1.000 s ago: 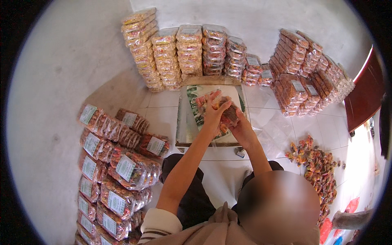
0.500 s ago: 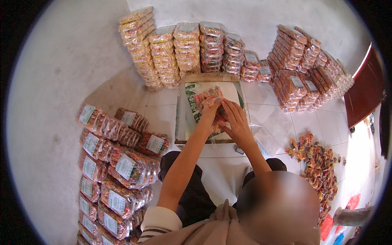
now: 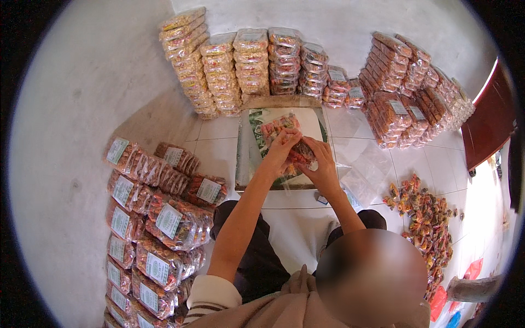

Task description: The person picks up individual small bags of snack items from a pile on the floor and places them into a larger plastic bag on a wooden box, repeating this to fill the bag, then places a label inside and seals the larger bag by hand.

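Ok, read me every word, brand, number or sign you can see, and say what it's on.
Green-and-white labels on the packs at left: printed, too small to read.
Pale labels on the upper-right pile and low top-centre stacks: too small to read.
Bag being handled: no print I can make out.
No text is legible.

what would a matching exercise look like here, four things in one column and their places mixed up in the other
Things:
1. filled clear bag
2. heap of small pieces
3. low table
4. yellowish packs

Places:
A. on the floor at the right
B. stacked beyond the table
C. in the left hand and right hand
D. beneath both hands

Pairs: 1-C, 2-A, 3-D, 4-B
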A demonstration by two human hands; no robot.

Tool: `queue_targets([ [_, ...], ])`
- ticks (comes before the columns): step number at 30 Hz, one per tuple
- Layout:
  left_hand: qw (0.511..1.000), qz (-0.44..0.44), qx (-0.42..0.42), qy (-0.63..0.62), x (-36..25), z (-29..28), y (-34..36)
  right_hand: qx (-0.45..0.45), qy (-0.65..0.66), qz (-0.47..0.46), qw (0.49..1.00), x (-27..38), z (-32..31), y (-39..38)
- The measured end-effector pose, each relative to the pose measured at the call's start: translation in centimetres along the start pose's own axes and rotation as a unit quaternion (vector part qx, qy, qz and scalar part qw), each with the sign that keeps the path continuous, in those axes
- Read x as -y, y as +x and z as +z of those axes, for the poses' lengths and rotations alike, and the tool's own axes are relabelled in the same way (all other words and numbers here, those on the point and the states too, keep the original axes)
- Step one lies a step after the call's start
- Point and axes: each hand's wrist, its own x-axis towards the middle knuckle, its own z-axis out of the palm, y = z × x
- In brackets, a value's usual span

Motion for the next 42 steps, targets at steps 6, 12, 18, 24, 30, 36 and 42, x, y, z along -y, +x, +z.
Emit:
queue_targets([
  [6, 0.997, -0.069, -0.001, -0.035, 1.6, -0.6, 0.1, 0.009, -0.025, -0.018, 1.0, 0.0, 0.2, -0.9],
  [12, 0.997, -0.051, 0.007, -0.055, 2.9, -0.2, 0.6, -0.013, -0.007, -0.019, 1.0, -1.2, -0.3, -1.3],
  [18, 0.994, 0.008, -0.055, 0.09, 3.0, 1.8, 1.3, -0.061, -0.007, 0.048, 0.997, -2.9, -2.1, -1.7],
  [24, 0.768, 0.174, -0.092, 0.609, 8.9, -5.0, 3.0, -0.249, 0.038, 0.238, 0.938, -4.6, -3.0, -0.7],
  [30, 0.605, 0.188, -0.009, 0.774, 15.1, -3.9, -1.9, -0.351, 0.05, 0.366, 0.86, -7.3, 1.4, -9.0],
  [36, 0.507, 0.236, -0.036, 0.828, 17.2, -5.8, -0.6, -0.347, 0.094, 0.529, 0.768, -7.0, 7.6, -17.4],
  [42, 0.575, 0.277, -0.049, 0.768, 17.7, -5.0, 0.5, -0.317, 0.164, 0.589, 0.725, -6.9, 9.3, -17.9],
])
